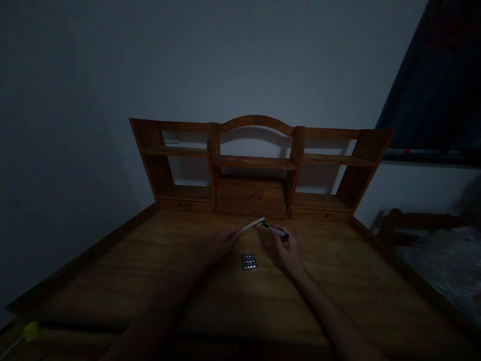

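Note:
My left hand (228, 237) is closed on the near end of a slim white strip (252, 224), which slants up to the right. In my right hand (288, 250) is a razor (278, 231) with a black and light grey handle, pinched between thumb and fingers. Its small shiny head meets the far tip of the strip or lies just beside it; I cannot tell which in the dim light. On the desk below, between my hands, lies a small black pack (249, 261) with rows of shiny pieces.
The wooden desk (150, 281) has raised side edges and a wooden shelf unit (255, 161) at its back. A thin dark curved line shows in the middle compartment. At lower left is a yellow object (31, 331) with a pale cord; crumpled fabric or plastic (443, 265) lies at right.

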A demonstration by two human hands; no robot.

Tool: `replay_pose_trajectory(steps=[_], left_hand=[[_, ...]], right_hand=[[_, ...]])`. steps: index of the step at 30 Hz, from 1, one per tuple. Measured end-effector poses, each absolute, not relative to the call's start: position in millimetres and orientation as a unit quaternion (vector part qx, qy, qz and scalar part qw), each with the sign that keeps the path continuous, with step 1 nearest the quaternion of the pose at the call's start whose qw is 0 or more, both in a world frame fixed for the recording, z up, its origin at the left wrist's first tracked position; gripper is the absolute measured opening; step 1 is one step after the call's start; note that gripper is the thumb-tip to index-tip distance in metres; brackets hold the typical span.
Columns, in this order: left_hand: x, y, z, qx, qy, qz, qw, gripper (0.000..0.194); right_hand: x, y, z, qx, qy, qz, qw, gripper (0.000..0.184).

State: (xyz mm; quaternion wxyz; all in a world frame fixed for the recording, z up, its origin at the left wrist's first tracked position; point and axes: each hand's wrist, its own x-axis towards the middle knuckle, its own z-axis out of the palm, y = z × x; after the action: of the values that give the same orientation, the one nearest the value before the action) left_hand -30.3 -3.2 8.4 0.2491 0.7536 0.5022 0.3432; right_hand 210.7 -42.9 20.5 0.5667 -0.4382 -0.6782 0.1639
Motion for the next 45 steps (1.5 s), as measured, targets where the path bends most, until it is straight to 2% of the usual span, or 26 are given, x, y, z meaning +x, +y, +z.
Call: replay_pose_trajectory(steps=[5, 12, 19, 30, 45], left_hand=[[-33, 1, 4, 0.751, 0.516, 0.356, 0.207, 0.049], [-30, 0, 4, 0.77, 0.486, 0.345, 0.229, 0.049], [-32, 6, 0, 0.743, 0.521, 0.367, 0.204, 0.047], [-26, -10, 17, 0.775, 0.485, 0.339, 0.222, 0.047], [-25, -8, 13, 0.785, 0.456, 0.337, 0.249, 0.048]], right_hand=[[210, -43, 20, -0.438, -0.674, 0.176, 0.568, 0.029], [210, -42, 21, -0.436, -0.679, 0.156, 0.569, 0.031], [209, -43, 20, -0.444, -0.675, 0.161, 0.567, 0.029], [208, -44, 21, -0.452, -0.675, 0.137, 0.567, 0.028], [210, -42, 18, -0.456, -0.669, 0.145, 0.568, 0.028]])
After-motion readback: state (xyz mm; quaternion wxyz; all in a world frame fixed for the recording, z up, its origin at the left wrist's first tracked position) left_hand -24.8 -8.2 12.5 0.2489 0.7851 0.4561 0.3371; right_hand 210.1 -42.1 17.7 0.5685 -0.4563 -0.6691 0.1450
